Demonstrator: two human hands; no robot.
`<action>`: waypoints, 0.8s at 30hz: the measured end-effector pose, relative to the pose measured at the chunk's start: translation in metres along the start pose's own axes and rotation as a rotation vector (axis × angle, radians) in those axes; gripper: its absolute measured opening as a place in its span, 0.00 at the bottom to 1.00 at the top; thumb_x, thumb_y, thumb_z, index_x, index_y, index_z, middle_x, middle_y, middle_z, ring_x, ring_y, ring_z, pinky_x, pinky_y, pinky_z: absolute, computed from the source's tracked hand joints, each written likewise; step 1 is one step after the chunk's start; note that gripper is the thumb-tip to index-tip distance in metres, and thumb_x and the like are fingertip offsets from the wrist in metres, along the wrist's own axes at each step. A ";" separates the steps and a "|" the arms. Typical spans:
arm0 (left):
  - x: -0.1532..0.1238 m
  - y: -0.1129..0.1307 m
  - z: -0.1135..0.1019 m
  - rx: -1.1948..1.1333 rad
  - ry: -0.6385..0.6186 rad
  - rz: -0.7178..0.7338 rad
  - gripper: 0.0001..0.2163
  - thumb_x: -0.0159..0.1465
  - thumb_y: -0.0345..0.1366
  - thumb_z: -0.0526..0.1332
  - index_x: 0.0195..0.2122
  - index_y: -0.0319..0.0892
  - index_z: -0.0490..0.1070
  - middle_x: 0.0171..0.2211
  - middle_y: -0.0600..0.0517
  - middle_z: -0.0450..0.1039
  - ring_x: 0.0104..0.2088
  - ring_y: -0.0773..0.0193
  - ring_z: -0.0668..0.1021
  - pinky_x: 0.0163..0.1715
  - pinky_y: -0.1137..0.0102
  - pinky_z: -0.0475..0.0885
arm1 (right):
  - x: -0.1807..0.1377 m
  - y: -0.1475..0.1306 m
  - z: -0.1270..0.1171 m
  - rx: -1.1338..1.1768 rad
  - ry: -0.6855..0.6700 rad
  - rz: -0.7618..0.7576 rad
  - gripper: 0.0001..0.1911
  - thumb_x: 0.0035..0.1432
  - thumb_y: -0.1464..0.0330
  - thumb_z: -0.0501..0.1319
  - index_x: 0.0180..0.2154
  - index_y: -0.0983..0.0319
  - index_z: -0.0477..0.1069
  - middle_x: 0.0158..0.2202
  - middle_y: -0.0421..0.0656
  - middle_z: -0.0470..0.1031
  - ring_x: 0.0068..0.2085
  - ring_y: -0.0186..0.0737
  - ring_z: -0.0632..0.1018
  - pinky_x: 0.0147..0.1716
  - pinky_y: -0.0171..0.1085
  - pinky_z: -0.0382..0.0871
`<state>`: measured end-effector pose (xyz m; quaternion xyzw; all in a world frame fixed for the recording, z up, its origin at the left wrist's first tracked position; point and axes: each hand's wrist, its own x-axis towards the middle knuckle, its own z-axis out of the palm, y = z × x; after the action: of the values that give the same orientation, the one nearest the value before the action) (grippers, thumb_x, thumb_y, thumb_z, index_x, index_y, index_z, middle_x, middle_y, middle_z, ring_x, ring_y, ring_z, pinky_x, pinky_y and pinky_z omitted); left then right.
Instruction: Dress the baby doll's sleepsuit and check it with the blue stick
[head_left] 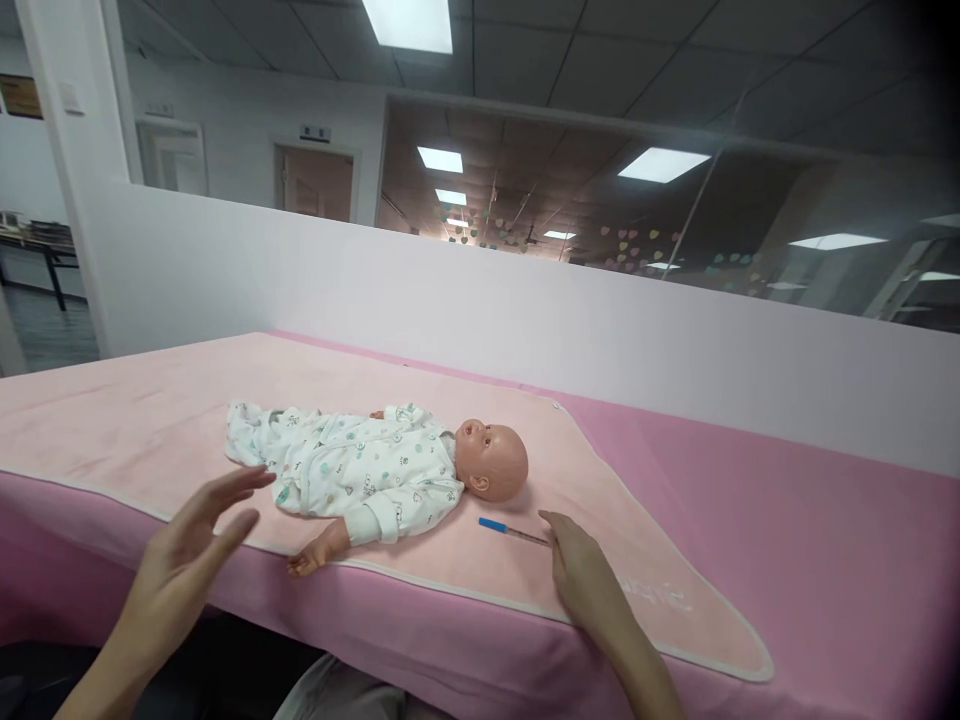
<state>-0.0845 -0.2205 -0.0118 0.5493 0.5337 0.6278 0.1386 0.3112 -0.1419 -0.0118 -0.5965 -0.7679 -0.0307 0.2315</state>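
A baby doll (367, 465) lies on its back on a peach-coloured mat, its bald head to the right. It wears a white patterned sleeper, and one bare hand hangs toward the near edge. My left hand (184, 560) hovers at the near left beside the doll's legs, thumb and fingers apart, holding nothing. To the right of the doll's head, my right hand (589, 575) is lowered at the mat with fingers stretched forward. By its fingertips lies a thin stick with a blue end (493, 525), perhaps a thermometer; I cannot tell whether the hand touches it.
Under the peach mat (142, 390) a pink cover (847, 540) drapes over the table and its near edge. Behind stands a low white partition (465, 310) with glass above. A dark-legged table (49, 255) is visible through the opening at far left.
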 end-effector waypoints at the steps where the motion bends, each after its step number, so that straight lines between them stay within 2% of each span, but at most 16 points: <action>1: 0.008 0.005 0.002 -0.076 0.079 -0.006 0.14 0.59 0.44 0.57 0.45 0.49 0.68 0.45 0.51 0.72 0.50 0.55 0.71 0.50 0.63 0.65 | -0.003 0.011 0.001 -0.018 -0.036 0.025 0.23 0.55 0.76 0.42 0.49 0.69 0.67 0.50 0.53 0.69 0.51 0.45 0.70 0.52 0.45 0.62; 3: 0.026 0.013 0.013 -0.163 0.200 -0.010 0.12 0.57 0.44 0.60 0.41 0.47 0.70 0.38 0.52 0.73 0.44 0.57 0.74 0.47 0.65 0.67 | -0.006 0.026 0.000 -0.014 -0.089 0.044 0.22 0.56 0.74 0.43 0.47 0.69 0.68 0.50 0.53 0.70 0.51 0.45 0.70 0.52 0.43 0.62; 6: 0.058 0.026 0.039 -0.217 0.186 0.014 0.12 0.55 0.44 0.61 0.37 0.44 0.72 0.32 0.52 0.74 0.38 0.57 0.76 0.41 0.66 0.70 | -0.009 0.027 -0.006 0.052 -0.107 0.040 0.18 0.57 0.69 0.45 0.41 0.66 0.70 0.44 0.50 0.73 0.46 0.43 0.73 0.47 0.40 0.65; 8: 0.080 0.033 0.059 -0.199 0.065 0.037 0.11 0.55 0.44 0.60 0.35 0.44 0.72 0.30 0.52 0.74 0.38 0.58 0.76 0.39 0.67 0.70 | -0.011 0.022 -0.010 0.093 -0.105 0.043 0.16 0.57 0.67 0.46 0.36 0.64 0.70 0.39 0.49 0.74 0.41 0.43 0.74 0.42 0.39 0.66; 12: 0.115 0.035 0.096 -0.019 -0.436 0.118 0.13 0.56 0.46 0.57 0.36 0.43 0.73 0.35 0.51 0.76 0.38 0.58 0.76 0.39 0.67 0.70 | -0.017 0.015 -0.012 0.172 -0.056 0.060 0.13 0.58 0.66 0.46 0.34 0.62 0.68 0.36 0.47 0.73 0.38 0.43 0.74 0.38 0.40 0.65; 14: 0.127 0.026 0.111 0.062 -0.598 0.162 0.15 0.57 0.47 0.56 0.37 0.44 0.73 0.37 0.50 0.76 0.37 0.58 0.76 0.37 0.67 0.70 | -0.019 0.012 -0.009 0.215 -0.017 0.074 0.13 0.58 0.66 0.46 0.34 0.62 0.67 0.34 0.46 0.73 0.36 0.43 0.74 0.37 0.39 0.65; 16: 0.135 0.012 0.125 0.106 -0.666 0.164 0.16 0.56 0.48 0.56 0.37 0.43 0.74 0.37 0.49 0.76 0.35 0.59 0.76 0.32 0.69 0.70 | -0.019 0.009 -0.006 0.254 -0.001 0.084 0.12 0.57 0.67 0.46 0.34 0.62 0.67 0.30 0.44 0.72 0.32 0.41 0.73 0.32 0.38 0.65; 20: 0.142 -0.013 0.147 0.147 -0.689 0.077 0.19 0.56 0.50 0.54 0.40 0.42 0.74 0.31 0.50 0.76 0.25 0.62 0.74 0.21 0.72 0.65 | -0.015 -0.004 -0.001 0.300 -0.020 0.088 0.15 0.54 0.70 0.47 0.38 0.63 0.69 0.27 0.42 0.70 0.28 0.39 0.71 0.28 0.36 0.63; 22: 0.144 -0.017 0.156 0.190 -0.683 0.091 0.20 0.57 0.50 0.52 0.39 0.44 0.75 0.31 0.50 0.77 0.26 0.62 0.74 0.22 0.72 0.64 | -0.011 -0.011 -0.001 0.314 -0.043 0.074 0.15 0.53 0.69 0.48 0.38 0.63 0.71 0.28 0.43 0.70 0.29 0.38 0.71 0.29 0.35 0.63; 24: 0.145 -0.016 0.165 0.281 -0.667 0.176 0.18 0.57 0.50 0.52 0.35 0.45 0.76 0.34 0.50 0.77 0.30 0.59 0.75 0.25 0.71 0.63 | -0.008 -0.019 -0.003 0.340 -0.085 0.059 0.14 0.55 0.67 0.49 0.35 0.63 0.72 0.28 0.43 0.70 0.29 0.38 0.70 0.29 0.35 0.63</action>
<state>-0.0043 -0.0184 0.0248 0.7811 0.4908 0.3446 0.1737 0.2956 -0.1560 -0.0077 -0.5716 -0.7534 0.1319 0.2971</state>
